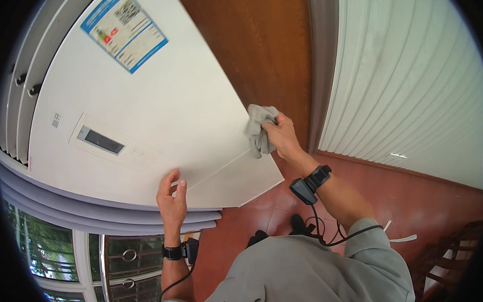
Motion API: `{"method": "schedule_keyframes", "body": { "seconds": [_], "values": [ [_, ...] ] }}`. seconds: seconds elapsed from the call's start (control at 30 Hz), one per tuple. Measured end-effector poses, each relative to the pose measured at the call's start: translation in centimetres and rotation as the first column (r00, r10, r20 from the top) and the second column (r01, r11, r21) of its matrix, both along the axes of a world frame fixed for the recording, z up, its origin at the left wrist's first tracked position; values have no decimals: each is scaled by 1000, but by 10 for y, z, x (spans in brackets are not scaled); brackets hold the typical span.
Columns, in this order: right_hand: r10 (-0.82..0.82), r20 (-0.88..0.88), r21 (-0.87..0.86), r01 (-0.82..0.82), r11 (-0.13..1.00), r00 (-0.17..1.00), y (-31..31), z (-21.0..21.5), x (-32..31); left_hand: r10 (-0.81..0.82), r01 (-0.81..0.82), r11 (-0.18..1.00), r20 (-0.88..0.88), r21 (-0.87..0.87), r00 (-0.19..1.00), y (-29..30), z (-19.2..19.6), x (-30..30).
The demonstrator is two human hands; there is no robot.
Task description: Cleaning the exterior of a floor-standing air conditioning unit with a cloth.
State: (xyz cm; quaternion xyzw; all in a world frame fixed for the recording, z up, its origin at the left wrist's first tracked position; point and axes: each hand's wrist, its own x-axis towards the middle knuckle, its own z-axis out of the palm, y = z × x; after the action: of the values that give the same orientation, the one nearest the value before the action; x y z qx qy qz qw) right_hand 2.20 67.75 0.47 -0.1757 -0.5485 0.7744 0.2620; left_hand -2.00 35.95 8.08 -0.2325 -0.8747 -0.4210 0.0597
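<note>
A tall white floor-standing air conditioner [174, 90] leans across the left and middle of the view. On its front are a dark display strip [102, 140] and a blue-and-white label [124, 30]. My right hand [283, 136] grips a crumpled grey cloth [260, 127] at the unit's right edge, by a thin seam across its lower part. Close to the lower front panel, my left hand [171, 199] holds nothing. Its fingers are loosely bent and the thumb stands apart; whether the fingertips touch the panel I cannot tell.
Behind the unit stands a brown wooden panel [266, 40], with a white ribbed folding door [398, 87] to the right. Lavender curtains [111, 213] and a railed window [41, 240] are at the left. A white strip [404, 238] lies on the red tiled floor [352, 181] near dark wooden furniture [450, 254].
</note>
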Motion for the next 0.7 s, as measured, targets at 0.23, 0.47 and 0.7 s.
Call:
{"method": "schedule_keyframes", "body": {
  "seconds": [0.23,0.47,0.7],
  "values": [
    [55,-244,178,-11,984,968,17,95,-15,46,-45,999,-21,12,999,27,-3,-1],
    [149,-349,298,-42,954,925,11,113,-17,83,-82,995,-14,59,996,28,-9,-5],
    [144,212,86,-165,982,967,3,-2,-18,53,-44,998,-232,43,971,32,-22,-6]
  ]
}}
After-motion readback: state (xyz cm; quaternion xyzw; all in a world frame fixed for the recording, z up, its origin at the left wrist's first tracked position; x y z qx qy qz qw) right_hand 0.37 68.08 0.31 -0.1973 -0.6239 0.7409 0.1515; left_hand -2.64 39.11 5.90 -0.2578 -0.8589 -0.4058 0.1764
